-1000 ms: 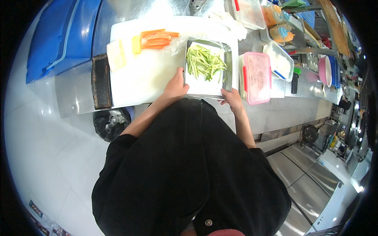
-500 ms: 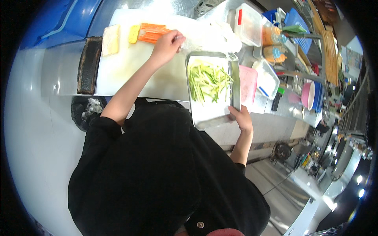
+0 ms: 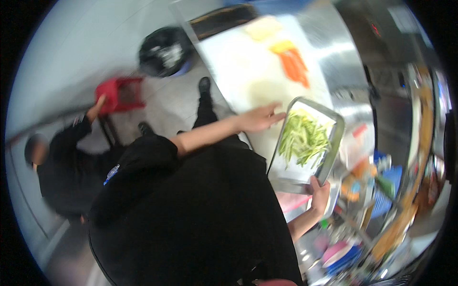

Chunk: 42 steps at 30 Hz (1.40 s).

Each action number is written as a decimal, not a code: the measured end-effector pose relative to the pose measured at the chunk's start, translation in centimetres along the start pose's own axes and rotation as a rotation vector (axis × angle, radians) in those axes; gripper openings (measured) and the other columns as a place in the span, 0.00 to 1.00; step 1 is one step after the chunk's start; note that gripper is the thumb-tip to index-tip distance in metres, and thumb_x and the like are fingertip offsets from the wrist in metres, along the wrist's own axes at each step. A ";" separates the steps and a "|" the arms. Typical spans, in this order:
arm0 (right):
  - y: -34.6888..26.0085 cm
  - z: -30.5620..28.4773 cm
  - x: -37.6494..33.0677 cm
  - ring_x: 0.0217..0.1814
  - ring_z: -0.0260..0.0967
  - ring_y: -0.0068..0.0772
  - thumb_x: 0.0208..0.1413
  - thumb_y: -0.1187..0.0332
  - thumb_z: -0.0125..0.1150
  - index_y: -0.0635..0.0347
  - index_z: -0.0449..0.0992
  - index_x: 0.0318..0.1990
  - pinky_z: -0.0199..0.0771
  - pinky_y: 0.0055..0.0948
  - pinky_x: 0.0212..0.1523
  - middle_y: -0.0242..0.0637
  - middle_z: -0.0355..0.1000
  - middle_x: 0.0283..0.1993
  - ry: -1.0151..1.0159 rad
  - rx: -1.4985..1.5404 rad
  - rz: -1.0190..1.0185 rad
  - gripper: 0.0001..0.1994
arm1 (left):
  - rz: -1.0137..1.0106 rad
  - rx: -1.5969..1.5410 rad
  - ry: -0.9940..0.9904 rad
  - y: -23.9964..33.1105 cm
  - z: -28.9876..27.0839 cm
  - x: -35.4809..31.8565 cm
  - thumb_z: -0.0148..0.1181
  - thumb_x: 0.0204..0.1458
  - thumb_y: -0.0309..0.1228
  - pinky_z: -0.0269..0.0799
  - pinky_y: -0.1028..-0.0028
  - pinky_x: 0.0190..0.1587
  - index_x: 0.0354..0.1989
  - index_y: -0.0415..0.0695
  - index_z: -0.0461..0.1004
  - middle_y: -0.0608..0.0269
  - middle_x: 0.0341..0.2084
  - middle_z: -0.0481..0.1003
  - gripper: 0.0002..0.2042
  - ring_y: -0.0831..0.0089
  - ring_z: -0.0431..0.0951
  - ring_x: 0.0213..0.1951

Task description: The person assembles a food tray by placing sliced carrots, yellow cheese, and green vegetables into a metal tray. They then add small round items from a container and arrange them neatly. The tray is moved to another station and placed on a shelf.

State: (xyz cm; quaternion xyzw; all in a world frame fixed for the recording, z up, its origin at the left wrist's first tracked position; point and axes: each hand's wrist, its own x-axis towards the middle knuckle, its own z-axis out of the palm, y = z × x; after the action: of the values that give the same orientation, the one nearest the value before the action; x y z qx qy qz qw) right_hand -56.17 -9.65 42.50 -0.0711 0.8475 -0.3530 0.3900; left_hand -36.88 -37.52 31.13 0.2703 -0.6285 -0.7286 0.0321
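Note:
My right hand (image 3: 320, 194) grips the near right corner of a shallow metal tray (image 3: 339, 125), thumb on its rim. Inside, a loose pile of pale green cucumber strips (image 3: 305, 138) lies on a white lining. Beside the tray's left edge is my left hand (image 3: 260, 118), fingers stretched and slightly apart, nothing visible in it; whether its fingertips touch the rim I cannot tell. Beyond, on a white cutting board (image 3: 234, 62), are a row of orange sticks (image 3: 293, 66), a yellow piece (image 3: 282, 46) and a pale block (image 3: 263, 27), all blurred.
At the left, another person in black (image 3: 71, 171) has a hand by a red stool (image 3: 121, 97). A black-lined bin (image 3: 164, 55) stands beside the table. Orange squeeze bottles (image 3: 353, 186), a pink bowl (image 3: 336, 252) and a clear box (image 3: 355, 145) crowd the right.
The view has swung round, bringing the other person and stool into sight. My left hand has left the orange sticks and opened near the tray. The right hand still holds the tray.

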 end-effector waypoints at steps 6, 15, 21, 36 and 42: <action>-8.6 14.2 7.9 0.18 0.62 0.20 0.55 0.70 0.61 0.64 0.72 0.36 0.58 0.22 0.15 0.29 0.68 0.24 -0.374 -0.032 -0.216 0.07 | -0.041 -0.356 0.362 0.7 -2.7 -12.8 0.52 0.61 0.46 0.67 0.71 0.54 0.70 0.37 0.49 0.51 0.59 0.65 0.35 0.70 0.72 0.50; -14.2 35.2 6.0 0.17 0.68 0.25 0.58 0.64 0.59 0.69 0.74 0.40 0.69 0.25 0.17 0.36 0.71 0.23 -0.620 -0.303 -0.408 0.13 | -0.002 -0.537 1.137 -4.6 -14.1 -18.3 0.56 0.49 0.17 0.66 0.73 0.53 0.63 0.38 0.61 0.56 0.51 0.72 0.29 0.69 0.72 0.50; -15.3 42.0 11.2 0.25 0.71 0.24 0.62 0.59 0.58 0.64 0.73 0.39 0.71 0.24 0.25 0.37 0.73 0.27 -0.637 -0.170 -0.573 0.14 | -0.098 -0.896 1.306 -12.9 -23.5 -20.6 0.48 0.49 0.14 0.76 0.66 0.44 0.62 0.36 0.61 0.50 0.47 0.74 0.27 0.61 0.78 0.44; -12.7 45.2 15.9 0.16 0.70 0.39 0.58 0.63 0.57 0.52 0.74 0.31 0.68 0.37 0.19 0.35 0.71 0.17 0.352 -0.662 -0.987 0.07 | -0.969 0.459 1.238 -29.8 -54.7 -14.5 0.46 0.59 0.32 0.73 0.52 0.49 0.61 0.46 0.60 0.42 0.50 0.70 0.21 0.43 0.76 0.48; -13.3 45.9 15.1 0.13 0.66 0.32 0.58 0.66 0.57 0.54 0.73 0.29 0.63 0.33 0.16 0.32 0.68 0.15 0.346 -0.610 -0.955 0.07 | -0.885 0.824 1.114 -30.0 -57.8 -13.1 0.49 0.57 0.30 0.77 0.55 0.42 0.67 0.58 0.55 0.49 0.49 0.68 0.27 0.47 0.77 0.45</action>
State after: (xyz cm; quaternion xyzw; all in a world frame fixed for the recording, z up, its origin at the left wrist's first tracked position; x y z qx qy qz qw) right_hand -35.91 -50.39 21.48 -0.4951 0.8360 -0.2364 0.0061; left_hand 8.19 -78.12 4.04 0.8052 -0.5729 -0.1437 -0.0526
